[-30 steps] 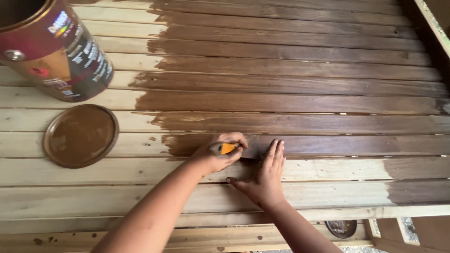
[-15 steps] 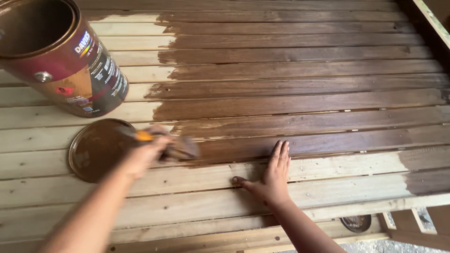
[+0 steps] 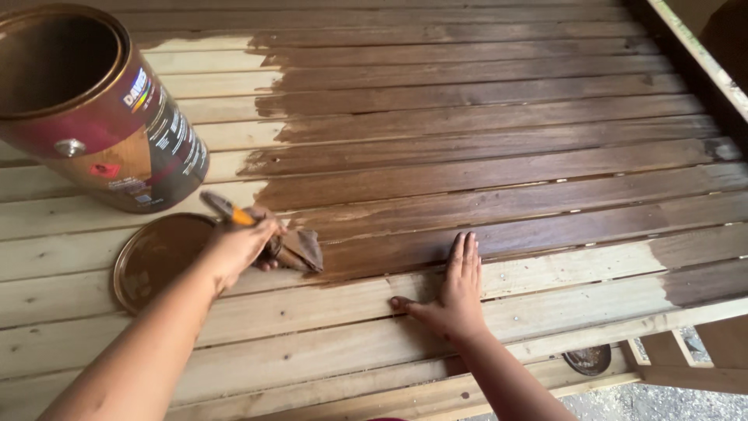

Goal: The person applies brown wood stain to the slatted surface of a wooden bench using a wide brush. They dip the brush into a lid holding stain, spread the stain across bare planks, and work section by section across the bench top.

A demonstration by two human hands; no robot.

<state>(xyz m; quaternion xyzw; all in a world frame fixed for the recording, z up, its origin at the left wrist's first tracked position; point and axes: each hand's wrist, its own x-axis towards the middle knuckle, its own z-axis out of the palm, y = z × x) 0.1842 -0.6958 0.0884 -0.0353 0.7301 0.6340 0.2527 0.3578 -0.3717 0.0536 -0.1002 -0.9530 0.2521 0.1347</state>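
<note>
From the head camera, the left hand (image 3: pixel 238 248) is clenched around a paintbrush with an orange-banded handle and stain-soaked bristles (image 3: pixel 292 251), which it presses flat against a plank right at the ragged edge where dark brown stain meets bare pale wood, so the bristles lie low enough to drag colour along the grain. The right hand (image 3: pixel 452 300) grasps nothing; it lies spread, palm down, on an unstained plank just below the wet area, apparently as a prop that keeps clear of the fresh stain. The slatted wooden surface (image 3: pixel 499 156) is stained over its upper right and bare on the left and near edge. A round brown metal lid (image 3: pixel 152 261) lies flat just beside the brush hand, and the open cylindrical stain can (image 3: pixel 101 117) stands behind it, near enough for dipping.
</note>
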